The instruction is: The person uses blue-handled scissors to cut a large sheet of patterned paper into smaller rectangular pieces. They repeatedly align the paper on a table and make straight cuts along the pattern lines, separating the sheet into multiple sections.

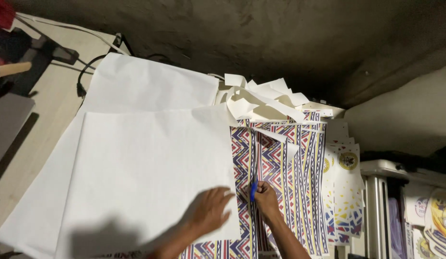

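Note:
My left hand (209,209) lies flat with fingers spread on the near right corner of a large white sheet (146,168). My right hand (267,197) grips blue-handled scissors (253,187), whose blades point away from me along a long strip of paper printed with red, blue and white zigzag patterns (243,158). More patterned strips (299,177) lie side by side just right of the scissors.
A heap of white paper offcuts (266,98) sits at the far end of the strips. Printed sheets with round emblems (345,182) lie at the right. Metal rails and stickers (424,211) stand further right. A black cable (86,72) runs over the beige table at left.

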